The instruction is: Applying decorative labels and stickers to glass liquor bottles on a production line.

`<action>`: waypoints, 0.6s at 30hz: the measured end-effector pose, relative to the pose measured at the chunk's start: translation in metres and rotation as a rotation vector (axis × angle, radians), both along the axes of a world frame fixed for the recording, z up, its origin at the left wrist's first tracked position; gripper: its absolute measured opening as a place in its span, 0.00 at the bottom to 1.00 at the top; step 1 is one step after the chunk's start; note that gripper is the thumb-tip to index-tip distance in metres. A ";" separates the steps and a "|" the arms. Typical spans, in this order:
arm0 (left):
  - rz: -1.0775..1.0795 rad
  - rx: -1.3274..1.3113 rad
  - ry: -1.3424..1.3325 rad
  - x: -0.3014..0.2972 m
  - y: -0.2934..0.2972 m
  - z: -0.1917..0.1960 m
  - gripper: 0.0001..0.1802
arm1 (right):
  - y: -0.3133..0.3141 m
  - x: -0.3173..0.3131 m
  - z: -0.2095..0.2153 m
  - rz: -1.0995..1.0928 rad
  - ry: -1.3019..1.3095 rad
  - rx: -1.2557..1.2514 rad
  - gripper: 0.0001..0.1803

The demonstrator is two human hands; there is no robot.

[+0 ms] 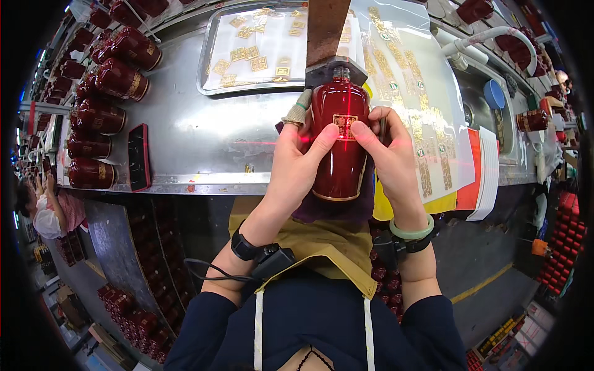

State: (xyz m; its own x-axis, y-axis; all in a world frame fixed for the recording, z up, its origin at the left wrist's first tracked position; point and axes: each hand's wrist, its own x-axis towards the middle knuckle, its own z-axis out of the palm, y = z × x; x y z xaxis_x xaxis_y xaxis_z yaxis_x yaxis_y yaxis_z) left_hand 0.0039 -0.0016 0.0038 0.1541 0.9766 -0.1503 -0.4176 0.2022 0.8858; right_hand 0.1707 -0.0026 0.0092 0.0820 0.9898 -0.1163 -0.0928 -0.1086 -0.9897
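A glossy dark red bottle (339, 170) lies between my hands at the table's front edge, its clear neck pointing away from me against a dark block (318, 74). My left hand (300, 153) grips its left side, with a fabric cover on one finger. My right hand (394, 148) holds the right side, fingers curled around it. Both thumbs press at the edges of a small square gold label (345, 127) on the bottle's front. Red laser lines cross over the label. The fingertips behind the bottle are partly hidden.
A metal tray (213, 86) with gold labels on white sheets stands at the back. Right of the bottle lie clear sheets (461, 161) with gold strips. Several red bottles (93, 145) line the left, near a narrow red box (140, 157). A sink (513, 127) with a blue bowl (494, 94) is at right.
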 end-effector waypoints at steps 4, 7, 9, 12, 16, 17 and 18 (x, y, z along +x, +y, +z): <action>0.005 0.016 -0.009 0.001 0.000 -0.002 0.41 | 0.000 0.000 0.001 -0.003 0.016 -0.007 0.17; 0.012 0.008 -0.006 -0.001 0.000 -0.005 0.40 | 0.000 -0.002 0.001 0.001 0.022 -0.026 0.17; 0.004 0.010 -0.003 -0.002 0.000 -0.004 0.40 | 0.000 -0.001 0.001 -0.013 -0.001 -0.030 0.17; -0.005 0.007 -0.009 -0.001 0.000 -0.003 0.40 | -0.001 0.000 0.001 -0.009 0.013 -0.036 0.17; -0.004 -0.017 -0.033 -0.001 -0.001 0.000 0.40 | -0.001 0.000 0.000 -0.010 -0.004 -0.018 0.17; -0.003 -0.016 -0.032 -0.001 -0.001 -0.001 0.40 | -0.001 0.000 0.000 -0.007 -0.004 -0.018 0.17; -0.001 -0.015 -0.030 -0.001 -0.001 -0.001 0.40 | -0.001 0.000 0.000 -0.004 -0.004 -0.018 0.17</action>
State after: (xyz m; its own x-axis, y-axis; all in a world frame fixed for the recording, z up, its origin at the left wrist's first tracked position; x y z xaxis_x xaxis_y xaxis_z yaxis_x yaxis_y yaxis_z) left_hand 0.0028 -0.0023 0.0028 0.1600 0.9741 -0.1598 -0.4437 0.2156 0.8699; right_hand 0.1705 -0.0033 0.0097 0.0869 0.9871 -0.1341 -0.0895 -0.1264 -0.9879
